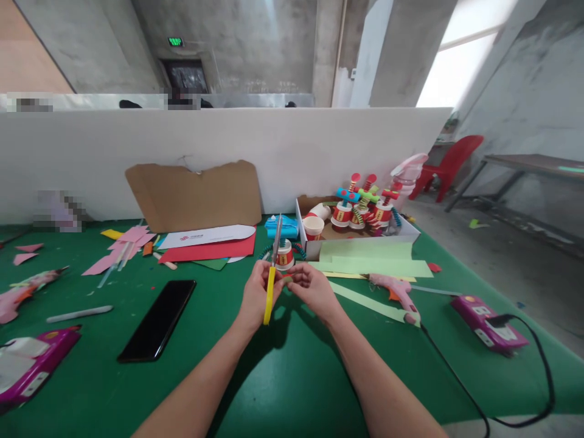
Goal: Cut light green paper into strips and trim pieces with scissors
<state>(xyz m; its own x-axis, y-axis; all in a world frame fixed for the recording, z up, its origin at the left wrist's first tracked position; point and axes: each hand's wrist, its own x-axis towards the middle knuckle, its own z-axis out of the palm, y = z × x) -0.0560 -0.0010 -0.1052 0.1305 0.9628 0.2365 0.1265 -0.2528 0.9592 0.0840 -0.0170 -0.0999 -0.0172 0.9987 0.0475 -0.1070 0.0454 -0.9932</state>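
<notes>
A pair of scissors (269, 295) with yellow handles is held in my left hand (254, 293), its blades pointing up and away from me. My right hand (316, 291) pinches a small greenish piece (287, 280), perhaps paper, and my left fingertips meet it from the other side. A speck of red shows beside that piece, too small to name. Just behind my fingers stands a red and white paper cup figure (285, 254) with dark green coiled arms and a blue top, partly covered by the scissors.
A white box (360, 241) of paper cup figures stands at the back right. Pale green paper strips (374, 267) and a pink glue gun (396, 291) lie right, with its cord and a purple power strip (489, 324). Left are a phone (157, 320), a pen (79, 314) and red paper (210, 246).
</notes>
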